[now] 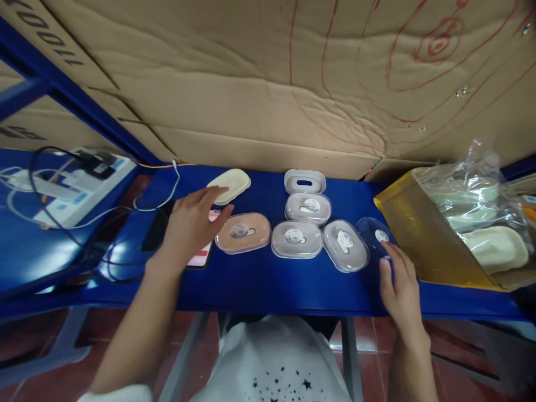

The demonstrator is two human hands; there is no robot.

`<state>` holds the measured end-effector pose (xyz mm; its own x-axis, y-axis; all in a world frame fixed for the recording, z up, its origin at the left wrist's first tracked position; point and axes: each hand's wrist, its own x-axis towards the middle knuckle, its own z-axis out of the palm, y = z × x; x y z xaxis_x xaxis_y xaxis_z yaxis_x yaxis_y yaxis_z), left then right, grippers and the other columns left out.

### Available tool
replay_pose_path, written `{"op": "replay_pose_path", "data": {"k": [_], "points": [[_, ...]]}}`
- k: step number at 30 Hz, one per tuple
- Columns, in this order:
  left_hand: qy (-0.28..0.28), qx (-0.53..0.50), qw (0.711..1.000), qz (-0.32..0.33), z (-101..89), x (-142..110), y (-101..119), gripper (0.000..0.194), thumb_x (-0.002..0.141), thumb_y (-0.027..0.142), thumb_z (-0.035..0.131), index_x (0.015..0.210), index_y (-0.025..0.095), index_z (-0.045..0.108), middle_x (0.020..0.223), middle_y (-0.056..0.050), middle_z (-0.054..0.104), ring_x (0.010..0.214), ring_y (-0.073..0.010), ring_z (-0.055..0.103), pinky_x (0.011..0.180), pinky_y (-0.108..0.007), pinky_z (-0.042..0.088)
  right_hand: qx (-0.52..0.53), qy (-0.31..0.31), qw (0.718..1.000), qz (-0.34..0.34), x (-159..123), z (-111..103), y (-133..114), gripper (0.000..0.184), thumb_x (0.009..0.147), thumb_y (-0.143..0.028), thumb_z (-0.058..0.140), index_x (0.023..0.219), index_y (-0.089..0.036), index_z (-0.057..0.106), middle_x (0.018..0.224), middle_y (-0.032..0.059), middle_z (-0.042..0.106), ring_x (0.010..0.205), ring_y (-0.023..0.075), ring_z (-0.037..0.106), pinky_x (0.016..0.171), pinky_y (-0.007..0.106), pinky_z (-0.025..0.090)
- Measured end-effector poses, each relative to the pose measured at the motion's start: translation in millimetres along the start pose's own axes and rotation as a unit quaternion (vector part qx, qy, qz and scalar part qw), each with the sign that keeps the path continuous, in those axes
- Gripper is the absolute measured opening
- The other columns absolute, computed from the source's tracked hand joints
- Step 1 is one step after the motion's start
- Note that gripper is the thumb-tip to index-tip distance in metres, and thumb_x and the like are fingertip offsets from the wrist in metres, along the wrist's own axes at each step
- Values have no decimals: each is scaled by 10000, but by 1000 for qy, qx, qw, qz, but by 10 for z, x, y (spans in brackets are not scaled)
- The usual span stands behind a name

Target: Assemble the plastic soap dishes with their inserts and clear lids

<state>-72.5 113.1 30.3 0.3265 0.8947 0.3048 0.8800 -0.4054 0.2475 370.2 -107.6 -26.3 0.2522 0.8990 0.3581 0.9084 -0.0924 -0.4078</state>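
Observation:
My left hand (pixel 193 223) hovers with fingers spread over a phone (pixel 201 254), close to a cream lid (pixel 229 185) and a pink soap box (pixel 243 232). My right hand (pixel 400 287) rests at the table's front edge, fingers extended, its fingertips touching a clear lid (pixel 376 235). Between the hands lie two grey-white boxes with clear lids (pixel 296 239) (pixel 345 244). Behind them is another lidded box (pixel 307 207) and a white box base (pixel 305 181).
A yellow bin (pixel 402 223) at right holds bagged pale boxes (pixel 481 218). At left, white devices (pixel 75 181) and tangled cables (pixel 109 212) lie on the blue table (pixel 285 285). Cardboard (pixel 268 78) forms the back wall.

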Motion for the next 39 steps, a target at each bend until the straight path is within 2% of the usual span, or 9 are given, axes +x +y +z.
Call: {"op": "replay_pose_path", "data": {"k": [5,8,12,17,20,23,29,34,39], "points": [[-133,29,989,-62,140,525,-302,666,1022,404,686,1600,137,491,1631,-242,503,1500,-445,509,1181,-617,440,-110,-47,991,-54,337,152,290,481,1110,-357,442,1565,-277,576,1561,136,636,1367,367,626,1085,588,530],[-174,30,982,-62,272,713,-408,709,1003,474,721,1544,56,531,1537,-253,577,1410,-457,581,1131,-641,465,-114,-69,988,-74,628,255,329,486,1106,-339,425,1554,-251,592,1561,145,638,1366,380,624,1064,614,539],[-181,26,982,-55,353,799,-440,615,1028,466,684,1450,31,579,1453,-206,635,1253,-325,687,1082,-497,525,-75,-91,985,-122,1161,329,234,470,1099,-310,424,1513,-235,635,1542,150,654,1385,390,621,1071,642,539],[-130,22,990,-46,142,755,-285,621,904,325,835,1437,103,605,1468,-208,617,1333,-377,632,1128,-550,501,-2,-150,963,-226,1912,573,-132,437,1088,-284,479,1479,-240,669,1546,137,656,1423,355,611,1154,634,497],[-77,5,997,-1,-99,440,-53,604,949,331,792,1479,139,573,1556,-190,554,1442,-389,543,1185,-575,467,27,-203,938,-279,2276,803,-349,429,1077,-227,495,1465,-214,677,1534,135,668,1421,322,622,1182,592,485],[-10,-24,997,70,-252,-186,263,601,955,367,782,1492,213,561,1620,-184,499,1487,-416,509,1202,-618,458,32,-235,921,-308,2485,970,-442,424,1034,-144,520,1409,-191,713,1481,126,710,1384,297,655,1173,539,500],[-95,-134,984,66,-52,-1390,777,617,940,284,790,1505,318,545,1628,-138,523,1427,-390,592,1095,-588,580,26,-255,907,-335,2525,1004,-397,342,971,-83,562,1176,-187,815,1347,109,782,1342,302,677,1142,494,506],[-137,-189,971,53,187,-1605,860,624,949,229,767,1515,339,531,1665,-136,503,1463,-390,568,1114,-608,574,15,-217,927,-307,2454,811,-400,243,1056,-293,576,1089,-192,796,1189,133,814,1219,343,723,1077,545,514],[-166,-206,959,104,248,-1603,821,695,942,193,778,1557,347,495,1715,-126,450,1521,-381,515,1168,-635,536,114,-150,962,-199,2103,331,-433,275,1068,-483,586,1160,-255,710,1214,96,779,1144,307,732,1042,497,552]]}}
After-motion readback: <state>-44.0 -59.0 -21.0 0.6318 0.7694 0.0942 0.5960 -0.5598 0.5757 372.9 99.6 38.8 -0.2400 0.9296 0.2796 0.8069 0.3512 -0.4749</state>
